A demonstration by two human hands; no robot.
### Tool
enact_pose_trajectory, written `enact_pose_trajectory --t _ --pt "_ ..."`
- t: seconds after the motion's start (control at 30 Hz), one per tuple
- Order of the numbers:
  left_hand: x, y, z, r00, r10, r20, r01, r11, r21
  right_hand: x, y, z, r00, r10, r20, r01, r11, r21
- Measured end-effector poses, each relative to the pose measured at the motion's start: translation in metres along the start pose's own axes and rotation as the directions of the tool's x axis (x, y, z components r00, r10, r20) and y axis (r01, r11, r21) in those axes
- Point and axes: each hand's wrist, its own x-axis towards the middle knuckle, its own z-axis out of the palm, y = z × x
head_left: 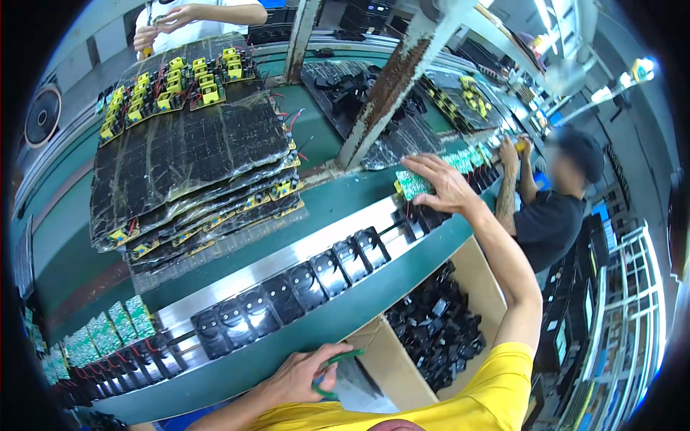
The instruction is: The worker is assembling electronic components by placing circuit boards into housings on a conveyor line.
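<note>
My left hand (pixel 305 377) is closed around a green-handled tool (pixel 343 357) near the front edge of the bench; its working end is hard to make out. My right hand (pixel 447 188) reaches far to the right over the metal rail. Its fingers and thumb grip a green circuit board (pixel 413 185), with a bit of yellow part and red wire beneath. Between the hands a row of black plastic cases (pixel 287 293) lies on the rail. More green boards (pixel 104 332) with red wires stand tilted against black cases at the left, and others (pixel 467 158) beyond my right hand.
Stacked black trays (pixel 187 147) carry boards with yellow transformers. A carton (pixel 384 366) of small black parts (pixel 438 327) stands by my right arm. A rusty post (pixel 388 93) rises behind the rail. Co-workers sit at the right (pixel 553 194) and far left (pixel 194 25).
</note>
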Motion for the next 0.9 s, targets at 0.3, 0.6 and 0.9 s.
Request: enact_pose_trajectory --t 0.3,0.6,0.9 --pt "0.009 0.006 -0.012 0.998 -0.062 -0.025 0.056 0.975 -0.215 0.024 -0.003 0.001 0.973 -0.189 -0.131 0.184 0.982 -0.051" --pt "0.012 -0.005 -0.007 0.999 -0.037 -0.019 0.032 0.982 -0.187 0.043 -0.022 0.006 0.962 -0.266 0.060 0.256 0.958 0.128" --pt "0.003 -0.009 0.000 0.999 -0.001 -0.044 -0.007 0.981 -0.195 0.069 -0.074 0.020 0.940 -0.340 -0.031 0.339 0.916 0.215"
